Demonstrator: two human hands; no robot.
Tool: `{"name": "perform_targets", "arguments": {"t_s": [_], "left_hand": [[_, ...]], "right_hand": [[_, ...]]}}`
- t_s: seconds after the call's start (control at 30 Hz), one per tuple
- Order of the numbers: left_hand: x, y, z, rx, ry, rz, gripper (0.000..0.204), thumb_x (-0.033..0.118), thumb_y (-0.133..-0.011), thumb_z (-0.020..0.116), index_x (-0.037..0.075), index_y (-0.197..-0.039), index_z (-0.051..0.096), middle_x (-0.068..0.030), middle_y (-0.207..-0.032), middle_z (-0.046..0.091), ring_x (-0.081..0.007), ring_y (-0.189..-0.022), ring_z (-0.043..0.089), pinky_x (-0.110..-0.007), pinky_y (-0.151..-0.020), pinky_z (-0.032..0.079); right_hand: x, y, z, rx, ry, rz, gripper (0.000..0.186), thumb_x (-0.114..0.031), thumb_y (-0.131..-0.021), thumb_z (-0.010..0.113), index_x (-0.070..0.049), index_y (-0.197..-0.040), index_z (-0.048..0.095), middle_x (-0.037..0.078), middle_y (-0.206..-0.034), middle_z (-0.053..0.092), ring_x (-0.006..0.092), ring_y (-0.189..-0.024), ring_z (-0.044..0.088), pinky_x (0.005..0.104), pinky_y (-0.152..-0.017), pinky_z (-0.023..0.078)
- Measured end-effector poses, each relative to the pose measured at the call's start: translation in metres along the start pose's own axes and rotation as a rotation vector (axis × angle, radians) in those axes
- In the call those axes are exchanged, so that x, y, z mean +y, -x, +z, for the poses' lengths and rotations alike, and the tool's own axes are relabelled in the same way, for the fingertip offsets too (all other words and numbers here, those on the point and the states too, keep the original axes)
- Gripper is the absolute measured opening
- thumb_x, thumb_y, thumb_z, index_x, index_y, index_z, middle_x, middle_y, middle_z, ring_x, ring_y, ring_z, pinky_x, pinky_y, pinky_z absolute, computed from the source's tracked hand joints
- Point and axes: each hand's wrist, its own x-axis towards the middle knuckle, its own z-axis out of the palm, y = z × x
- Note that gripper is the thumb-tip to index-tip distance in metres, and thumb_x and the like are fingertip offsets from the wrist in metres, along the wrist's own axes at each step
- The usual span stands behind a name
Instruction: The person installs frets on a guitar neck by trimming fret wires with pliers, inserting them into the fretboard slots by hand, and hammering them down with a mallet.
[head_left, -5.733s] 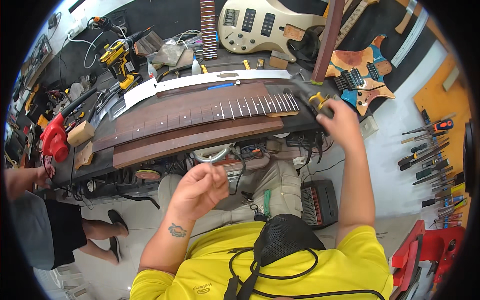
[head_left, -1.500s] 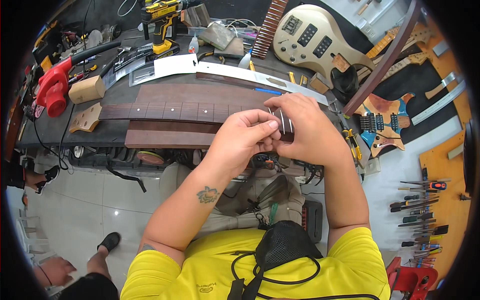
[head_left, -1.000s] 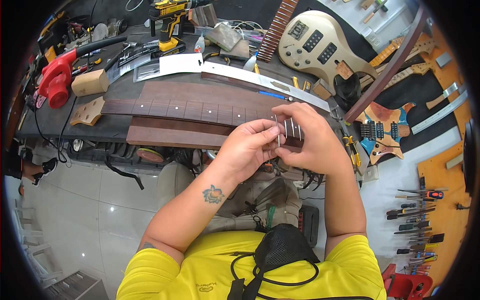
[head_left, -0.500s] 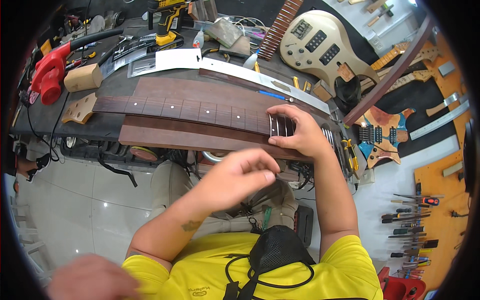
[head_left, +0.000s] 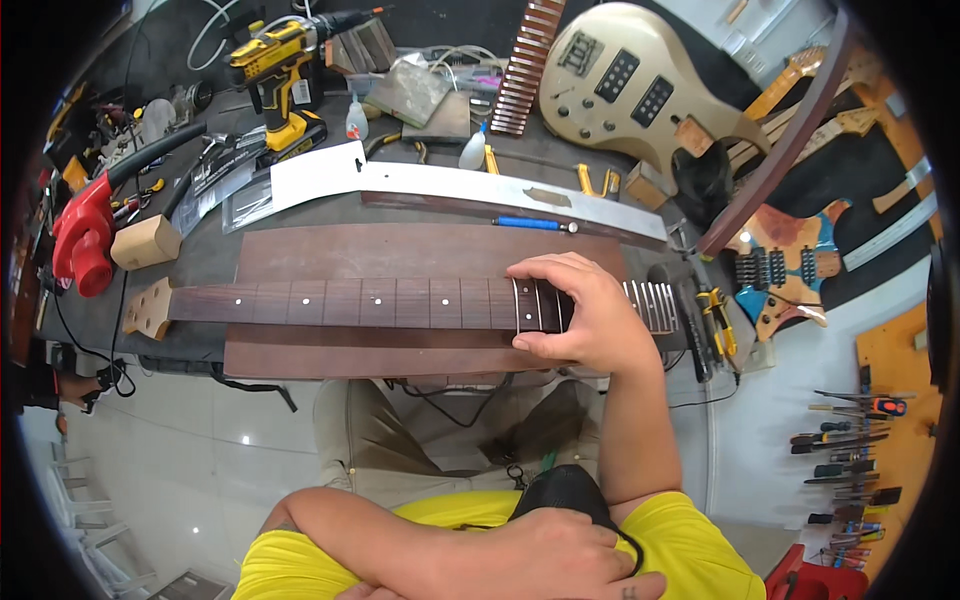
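A guitar neck with a pale headstock and dark dotted fingerboard lies across wooden boards. Silver fret wires cross its right portion. My right hand grips across that portion, index finger on the far edge and thumb at the near edge, beside the last wires before the bare section. My left hand is down at my chest by a black mesh item, fingers bent; whatever it holds, if anything, is hidden. A blue pen-like tool lies beyond the neck.
The cluttered bench holds a red blower, yellow drill, wood block, white strip and glue bottles. Two guitar bodies sit behind and right. A rack of files hangs at right. Someone's foot shows at left.
My left hand has left the fretboard and dropped to my chest. My right hand stays on the neck. The view has shifted, so the bench appears lower in the picture.
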Motion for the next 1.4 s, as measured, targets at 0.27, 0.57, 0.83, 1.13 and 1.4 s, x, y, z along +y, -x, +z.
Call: {"name": "perform_targets", "arguments": {"t_s": [0.27, 0.57, 0.83, 1.13, 1.4], "left_hand": [[-0.050, -0.007, 0.013, -0.005, -0.066, -0.174, 0.014, 0.024, -0.095, 0.073, 0.011, -0.096, 0.070, -0.0015, -0.083, 0.054, -0.0145, -0.080, 0.059, -0.033, -0.068, 0.048], [-0.070, -0.039, 0.016, 0.032, 0.215, -0.255, 0.021, 0.026, -0.089, 0.070, 0.007, -0.080, 0.067, -0.0080, -0.074, 0.061, -0.0276, -0.070, 0.064, -0.040, -0.066, 0.050], [-0.081, -0.038, 0.011, 0.079, 0.353, -0.216, 0.023, 0.022, -0.092, 0.071, 0.006, -0.076, 0.063, -0.0081, -0.073, 0.058, -0.0284, -0.069, 0.060, -0.040, -0.065, 0.047], [-0.083, -0.021, 0.006, 0.158, 0.443, -0.176, 0.026, 0.019, -0.094, 0.072, 0.006, -0.074, 0.061, -0.0079, -0.071, 0.056, -0.0302, -0.067, 0.059, -0.041, -0.062, 0.046], [-0.023, -0.018, -0.022, -0.082, 0.458, -0.544, 0.019, 0.020, -0.096, 0.072, 0.002, -0.092, 0.069, -0.0129, -0.086, 0.068, -0.0333, -0.082, 0.069, -0.041, -0.074, 0.053]], "right_hand": [[0.001, -0.005, -0.007, 0.024, 0.022, -0.028, 0.064, -0.028, -0.065, 0.093, -0.010, -0.124, 0.074, 0.006, -0.121, 0.076, 0.0318, -0.107, 0.068, 0.0434, -0.092, 0.049], [-0.001, 0.004, 0.001, 0.104, 0.032, 0.009, 0.070, -0.024, -0.058, 0.094, -0.009, -0.125, 0.076, 0.007, -0.123, 0.077, 0.0314, -0.106, 0.068, 0.0438, -0.095, 0.049], [-0.001, 0.000, -0.002, 0.086, -0.022, 0.029, 0.070, -0.022, -0.057, 0.094, -0.009, -0.123, 0.076, 0.007, -0.120, 0.077, 0.0320, -0.105, 0.069, 0.0444, -0.092, 0.049], [0.002, -0.002, -0.005, 0.059, 0.025, 0.016, 0.067, -0.025, -0.062, 0.096, -0.009, -0.124, 0.075, 0.007, -0.120, 0.076, 0.0304, -0.105, 0.069, 0.0436, -0.092, 0.050], [-0.010, -0.009, -0.003, 0.038, 0.020, 0.013, 0.067, -0.023, -0.061, 0.095, -0.008, -0.123, 0.075, 0.007, -0.119, 0.076, 0.0316, -0.105, 0.068, 0.0438, -0.092, 0.049]]}}
